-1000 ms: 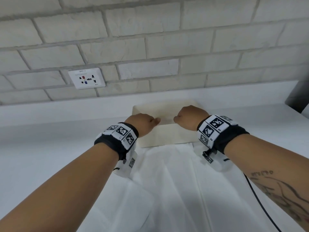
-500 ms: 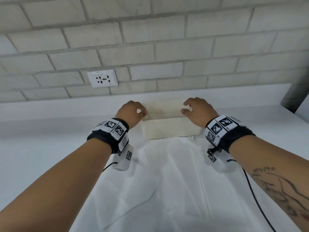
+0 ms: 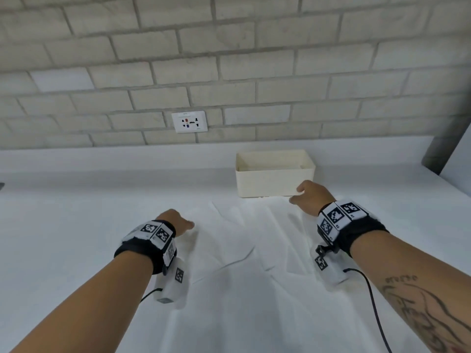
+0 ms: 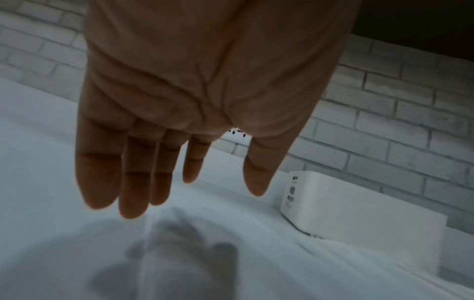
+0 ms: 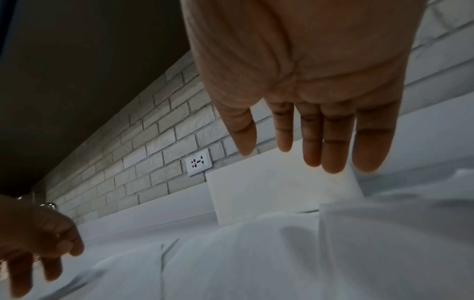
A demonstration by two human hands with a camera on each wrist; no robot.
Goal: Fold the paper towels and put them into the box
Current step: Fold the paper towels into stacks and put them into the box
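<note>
A cream open-topped box (image 3: 274, 182) stands near the wall; the left wrist view shows its labelled end (image 4: 359, 215) and the right wrist view its front wall (image 5: 277, 188). White paper towels (image 3: 242, 263) lie spread and creased on the table in front of it, under both hands (image 4: 231, 263) (image 5: 282, 253). My left hand (image 3: 178, 222) hovers over the towels' left part, fingers straight and empty (image 4: 164, 172). My right hand (image 3: 309, 197) hangs just in front of the box's right corner, fingers extended, holding nothing (image 5: 315, 132).
A brick wall with a white power socket (image 3: 189, 121) runs behind the white table (image 3: 76, 225). A dark post (image 3: 441, 149) stands at the far right. A black cable (image 3: 369, 301) trails from my right wrist across the towels.
Both hands have left the box's top and drawn back toward me; the left hand moved furthest, down and left over the towels. The box's open top now shows.
</note>
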